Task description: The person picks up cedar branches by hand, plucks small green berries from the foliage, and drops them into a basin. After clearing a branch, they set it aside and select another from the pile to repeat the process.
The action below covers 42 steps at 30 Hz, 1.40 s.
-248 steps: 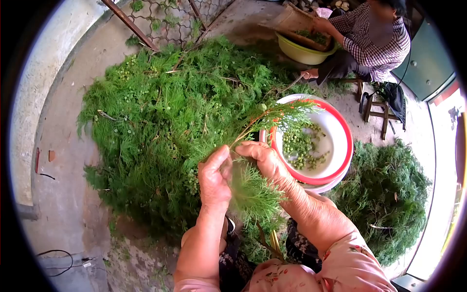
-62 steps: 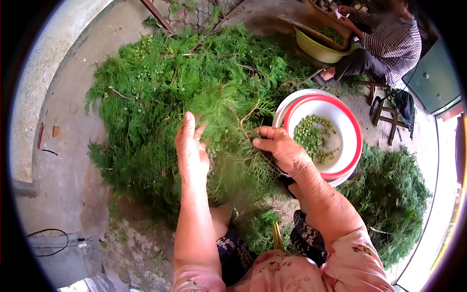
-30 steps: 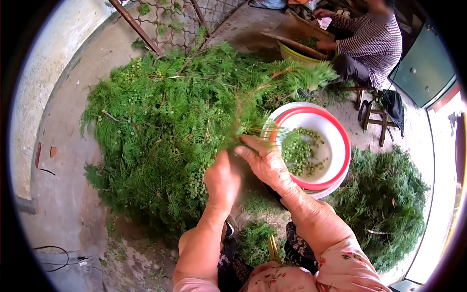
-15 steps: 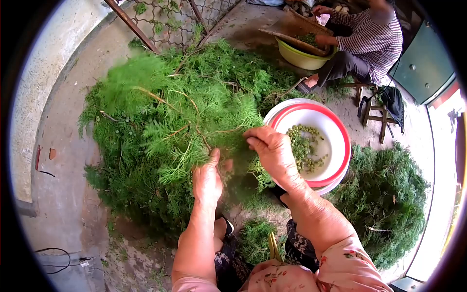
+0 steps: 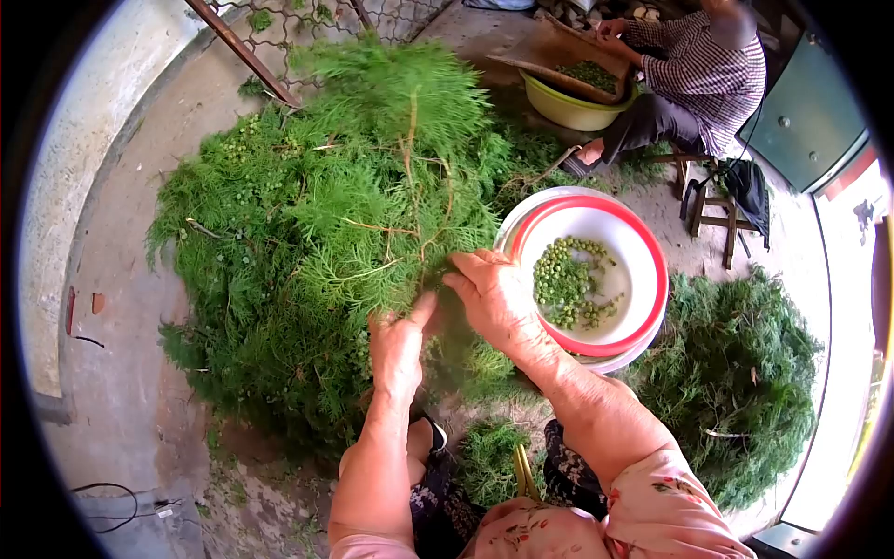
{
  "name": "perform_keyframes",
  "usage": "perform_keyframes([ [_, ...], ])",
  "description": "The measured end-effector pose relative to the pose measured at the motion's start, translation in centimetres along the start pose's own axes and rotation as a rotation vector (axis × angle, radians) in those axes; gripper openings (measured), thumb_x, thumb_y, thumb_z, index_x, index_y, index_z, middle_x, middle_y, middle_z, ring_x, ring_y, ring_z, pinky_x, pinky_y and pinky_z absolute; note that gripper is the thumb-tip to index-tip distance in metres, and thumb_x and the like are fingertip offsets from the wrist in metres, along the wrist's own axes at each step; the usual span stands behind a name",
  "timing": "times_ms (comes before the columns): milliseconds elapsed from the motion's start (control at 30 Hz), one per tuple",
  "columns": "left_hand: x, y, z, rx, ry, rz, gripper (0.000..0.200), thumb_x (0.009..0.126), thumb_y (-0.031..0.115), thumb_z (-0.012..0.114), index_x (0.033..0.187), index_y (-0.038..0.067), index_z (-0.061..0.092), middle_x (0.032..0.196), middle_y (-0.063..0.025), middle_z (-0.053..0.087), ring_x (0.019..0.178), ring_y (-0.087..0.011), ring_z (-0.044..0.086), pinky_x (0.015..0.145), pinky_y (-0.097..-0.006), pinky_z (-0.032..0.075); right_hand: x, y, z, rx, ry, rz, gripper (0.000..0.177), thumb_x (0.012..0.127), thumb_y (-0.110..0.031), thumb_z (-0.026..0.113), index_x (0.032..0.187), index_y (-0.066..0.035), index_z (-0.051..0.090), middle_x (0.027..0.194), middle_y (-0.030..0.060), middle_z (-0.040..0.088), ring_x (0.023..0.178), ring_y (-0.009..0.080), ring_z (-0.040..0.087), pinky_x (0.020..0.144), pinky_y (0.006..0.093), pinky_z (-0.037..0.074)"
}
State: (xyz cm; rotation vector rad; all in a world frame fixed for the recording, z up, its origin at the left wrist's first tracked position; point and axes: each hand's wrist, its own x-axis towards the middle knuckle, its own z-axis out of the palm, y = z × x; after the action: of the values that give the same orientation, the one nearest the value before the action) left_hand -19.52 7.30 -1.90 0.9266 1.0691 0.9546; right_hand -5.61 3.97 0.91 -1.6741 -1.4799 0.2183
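My left hand (image 5: 397, 352) is closed around the lower end of a leafy evergreen branch (image 5: 410, 177) with a brown stem and feathery green sprays. The branch stands up over a big pile of similar cuttings (image 5: 251, 307). Beside its lower right side, my right hand (image 5: 498, 296) has its fingers curled together at the foliage; what they pinch is hidden. Just right of that hand is a white basin with a red rim (image 5: 659, 270), set in a paler basin (image 5: 510, 222). Small round green berries (image 5: 563, 284) lie in it.
Another heap of evergreen cuttings (image 5: 736, 401) lies at right. At upper right a seated person (image 5: 703, 79) works over a woven tray (image 5: 531, 51) on a yellow-green basin (image 5: 568, 107). A wooden stool (image 5: 722, 219) stands nearby. Green-handled shears (image 5: 524, 472) are between my legs.
The branch has swung from leaning left to nearly upright. My right hand has shifted left and slightly down, closer to my left hand. The other person's hands have moved above the tray.
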Motion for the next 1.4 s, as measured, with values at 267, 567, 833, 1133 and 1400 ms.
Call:
perform_keyframes([
  [267, -0.8, 1.3, 1.0, -0.008, 0.110, 0.079, 0.036, 0.077, 0.020, 0.073, 0.106, 0.002, 0.060, 0.099, -0.0073, 0.062, 0.088, -0.0171, 0.055, 0.078, -0.0299, 0.044, -1.3, -0.6, 1.5, 0.149, -0.225, 0.106, 0.015, 0.081, -0.014, 0.058, 0.075, 0.000, 0.056, 0.077, 0.0206, 0.059, 0.073, 0.0401, 0.058, 0.066, 0.0469, 0.046],
  [567, -0.7, 1.4, 0.2, -0.012, 0.308, 0.161, 0.027, 0.076, 0.010, 0.071, 0.095, -0.003, 0.059, 0.085, -0.0068, 0.060, 0.077, -0.0179, 0.053, 0.072, -0.0296, 0.042, -1.8, -2.3, 1.2, 0.543, -0.362, 0.365, 0.021, 0.083, -0.016, 0.055, 0.077, 0.004, 0.057, 0.067, 0.0225, 0.057, 0.060, 0.0345, 0.057, 0.058, 0.0407, 0.044],
  [833, 1.3, 3.1, -3.4, -0.093, 0.420, 0.167, 0.054, 0.071, 0.010, 0.077, 0.107, -0.001, 0.038, 0.101, -0.0122, 0.055, 0.094, -0.0200, 0.052, 0.091, -0.0340, 0.038, -2.4, -2.1, -1.6, 0.645, -0.691, 0.587, 0.029, 0.088, -0.021, 0.052, 0.103, 0.002, 0.061, 0.092, 0.0165, 0.063, 0.081, 0.0189, 0.059, 0.077, 0.0313, 0.048],
  [1133, 2.1, 4.0, -5.1, -0.116, 0.770, 0.167, 0.029, 0.079, 0.012, 0.070, 0.101, -0.001, 0.056, 0.101, -0.0095, 0.059, 0.091, -0.0205, 0.052, 0.084, -0.0350, 0.041, -1.7, -0.3, -4.1, 1.354, -0.378, 0.681, 0.027, 0.084, -0.022, 0.049, 0.070, 0.000, 0.056, 0.058, 0.0109, 0.051, 0.048, 0.0202, 0.051, 0.046, 0.0304, 0.043],
  [1400, 1.8, 2.9, -4.3, -0.282, 0.461, 0.228, 0.044, 0.078, 0.008, 0.070, 0.117, -0.001, 0.050, 0.113, -0.0099, 0.057, 0.100, -0.0201, 0.052, 0.090, -0.0352, 0.042, -2.0, -0.8, -1.3, 0.961, -0.293, 0.578, 0.013, 0.087, -0.012, 0.059, 0.096, -0.006, 0.065, 0.078, -0.0040, 0.061, 0.070, 0.0040, 0.053, 0.066, 0.0194, 0.044],
])
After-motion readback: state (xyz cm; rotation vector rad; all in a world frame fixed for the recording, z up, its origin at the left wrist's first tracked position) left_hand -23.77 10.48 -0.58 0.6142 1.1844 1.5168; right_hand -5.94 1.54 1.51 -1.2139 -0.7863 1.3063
